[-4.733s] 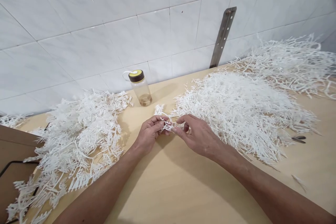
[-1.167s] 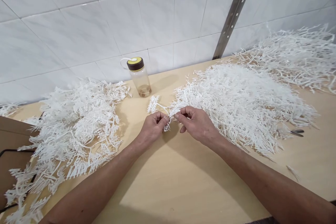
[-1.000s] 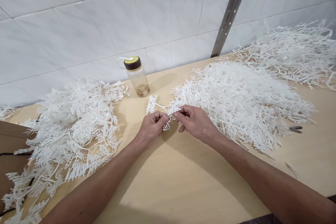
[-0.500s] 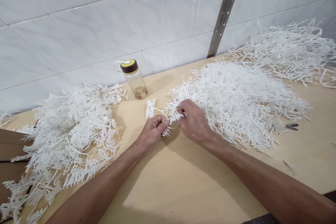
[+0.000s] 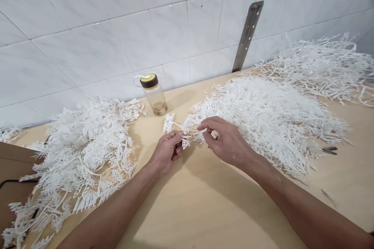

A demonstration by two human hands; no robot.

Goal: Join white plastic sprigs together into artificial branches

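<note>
My left hand (image 5: 166,152) is closed, pinching a white plastic sprig (image 5: 181,137) with comb-like needles at its fingertips. My right hand (image 5: 227,142) is just to the right of it, thumb and forefinger pinched on a small white piece (image 5: 201,135) at the near-left edge of the big middle pile of white sprigs (image 5: 263,116). Both hands hover low over the pale wooden tabletop (image 5: 198,202). One branch of the held sprig (image 5: 168,123) sticks out toward the bottle.
A second pile of larger white branches (image 5: 82,155) covers the left side. A third pile (image 5: 321,66) lies far right by the tiled wall. A clear bottle with a brown and yellow lid (image 5: 154,94) stands at the wall. Dark tweezers or pliers (image 5: 329,149) lie right. A metal bracket (image 5: 247,35) hangs on the tiles.
My right hand reached into the edge of the middle pile, then drew back toward me with a small piece pinched. My left hand stayed in place holding the sprig.
</note>
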